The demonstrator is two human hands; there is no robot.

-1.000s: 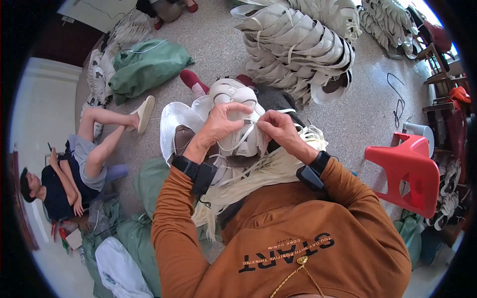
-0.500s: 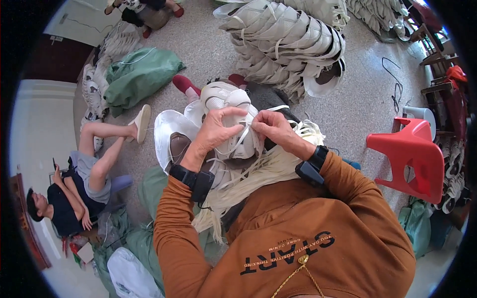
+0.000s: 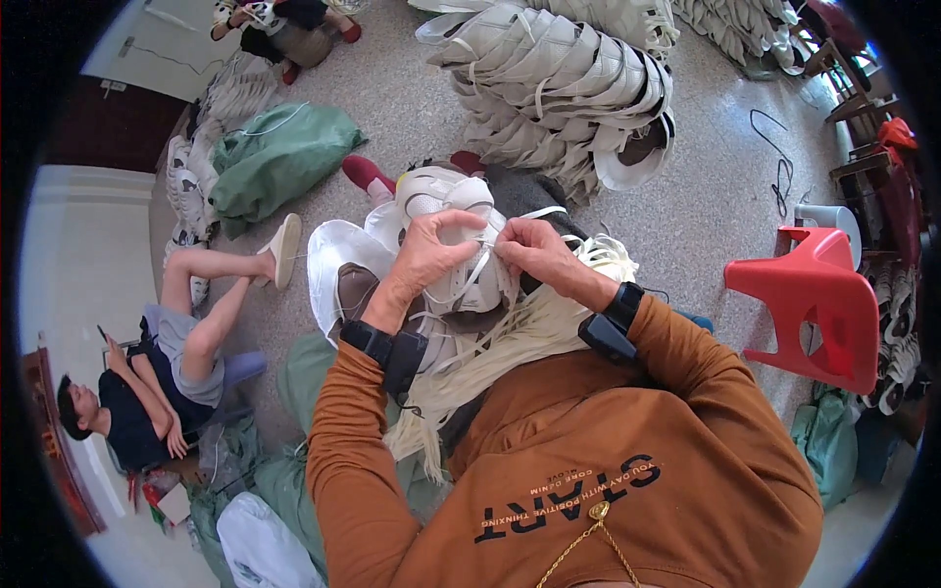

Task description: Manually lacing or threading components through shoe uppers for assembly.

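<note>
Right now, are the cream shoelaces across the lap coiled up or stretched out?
Stretched out: the cream shoelaces run from loops beside the right hand to loose ends at lower left.

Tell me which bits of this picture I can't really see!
All in the head view:
1. The right hand's grip on the white lace: partly hidden by its own fingers.
2. The left hand's palm: mostly hidden by the back of the hand.
3. What's inside the green sack: hidden by its cloth.
4. The far person's head: cut off by the top edge.
</note>
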